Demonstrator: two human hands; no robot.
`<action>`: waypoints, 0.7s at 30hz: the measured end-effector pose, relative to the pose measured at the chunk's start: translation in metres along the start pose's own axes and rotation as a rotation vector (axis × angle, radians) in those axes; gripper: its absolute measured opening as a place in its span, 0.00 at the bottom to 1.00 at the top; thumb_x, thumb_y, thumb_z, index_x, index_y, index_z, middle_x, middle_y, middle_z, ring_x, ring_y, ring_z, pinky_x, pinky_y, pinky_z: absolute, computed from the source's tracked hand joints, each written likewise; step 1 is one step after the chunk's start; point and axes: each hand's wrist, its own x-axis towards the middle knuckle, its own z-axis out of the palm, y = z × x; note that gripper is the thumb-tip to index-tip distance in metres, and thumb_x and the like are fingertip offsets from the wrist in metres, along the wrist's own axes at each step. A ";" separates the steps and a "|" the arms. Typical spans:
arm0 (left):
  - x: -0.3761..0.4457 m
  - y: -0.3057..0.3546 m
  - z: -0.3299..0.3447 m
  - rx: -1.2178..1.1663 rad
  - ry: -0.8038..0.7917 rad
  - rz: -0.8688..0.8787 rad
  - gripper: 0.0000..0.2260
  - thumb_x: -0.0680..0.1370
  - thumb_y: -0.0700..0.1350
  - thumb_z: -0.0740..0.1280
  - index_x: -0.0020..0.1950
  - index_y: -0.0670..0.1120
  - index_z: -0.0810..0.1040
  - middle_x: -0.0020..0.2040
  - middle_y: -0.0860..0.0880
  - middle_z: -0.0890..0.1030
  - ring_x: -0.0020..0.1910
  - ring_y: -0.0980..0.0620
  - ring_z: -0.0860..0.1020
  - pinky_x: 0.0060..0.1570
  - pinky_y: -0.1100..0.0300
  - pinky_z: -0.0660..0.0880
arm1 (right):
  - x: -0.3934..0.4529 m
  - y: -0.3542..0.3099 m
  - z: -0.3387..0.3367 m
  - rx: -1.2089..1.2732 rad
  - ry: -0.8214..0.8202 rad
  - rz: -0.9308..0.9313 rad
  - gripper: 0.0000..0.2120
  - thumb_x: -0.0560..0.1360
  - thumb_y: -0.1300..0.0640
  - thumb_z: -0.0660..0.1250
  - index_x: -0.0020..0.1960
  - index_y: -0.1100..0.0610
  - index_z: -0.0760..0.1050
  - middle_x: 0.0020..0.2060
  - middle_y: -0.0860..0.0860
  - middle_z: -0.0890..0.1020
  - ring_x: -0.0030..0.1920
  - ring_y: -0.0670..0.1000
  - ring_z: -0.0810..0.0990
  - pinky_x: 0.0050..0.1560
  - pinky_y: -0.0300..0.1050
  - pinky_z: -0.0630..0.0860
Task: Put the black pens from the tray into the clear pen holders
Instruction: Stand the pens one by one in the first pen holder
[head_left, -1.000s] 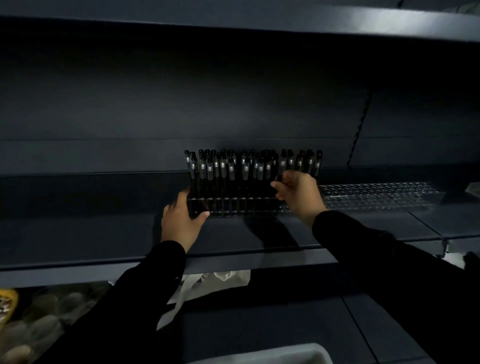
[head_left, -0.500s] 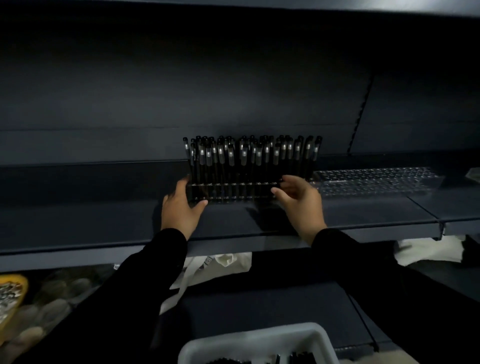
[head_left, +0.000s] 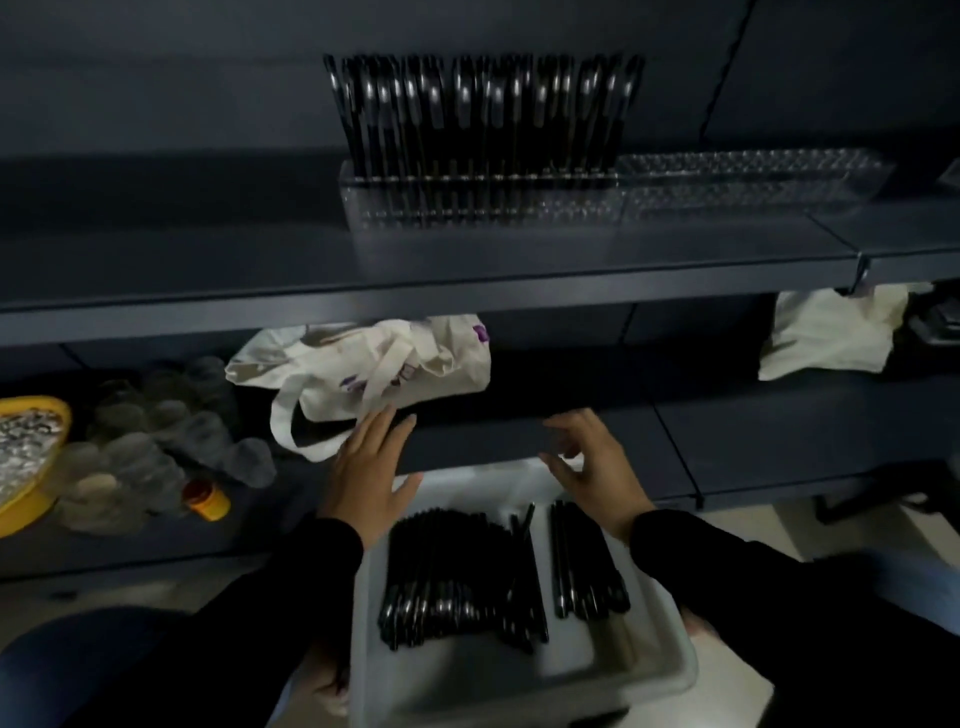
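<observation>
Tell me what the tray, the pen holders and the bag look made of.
Tray: likely plastic, pale grey, matte, with rounded moulded rim.
Pen holders: clear plastic or acrylic; see-through, with glinting cell walls.
Bag: cream cloth, perhaps canvas; it creases softly and its strap hangs limp.

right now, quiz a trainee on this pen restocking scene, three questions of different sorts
1. True or false: the left hand grips a pen.
2. Which clear pen holder on the upper shelf has no pens? A) the left holder B) the right holder
3. Fill in: the loose black pens lie in the white ____.

Key
1. False: both it and the right hand are open above the tray, holding nothing.
2. B; the left one is packed with upright pens.
3. tray
</observation>
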 end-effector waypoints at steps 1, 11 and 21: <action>-0.009 -0.003 0.011 0.003 -0.118 -0.119 0.30 0.76 0.52 0.65 0.76 0.47 0.60 0.77 0.47 0.57 0.76 0.48 0.54 0.71 0.45 0.61 | -0.006 0.009 0.009 -0.059 -0.055 0.038 0.13 0.75 0.60 0.69 0.59 0.57 0.74 0.49 0.47 0.72 0.43 0.46 0.73 0.45 0.38 0.72; -0.063 -0.007 0.057 -0.246 -0.285 -0.777 0.40 0.76 0.44 0.67 0.78 0.49 0.41 0.73 0.41 0.64 0.70 0.40 0.66 0.67 0.47 0.66 | -0.039 0.056 0.086 -0.421 -0.787 -0.025 0.14 0.79 0.65 0.58 0.62 0.63 0.75 0.63 0.61 0.72 0.63 0.59 0.71 0.64 0.44 0.66; -0.065 -0.005 0.056 -0.261 -0.268 -0.778 0.41 0.76 0.47 0.67 0.78 0.49 0.40 0.75 0.41 0.61 0.72 0.41 0.64 0.68 0.48 0.65 | -0.030 0.044 0.077 -0.271 -0.761 0.089 0.08 0.77 0.59 0.62 0.54 0.57 0.77 0.53 0.52 0.76 0.52 0.52 0.77 0.53 0.38 0.70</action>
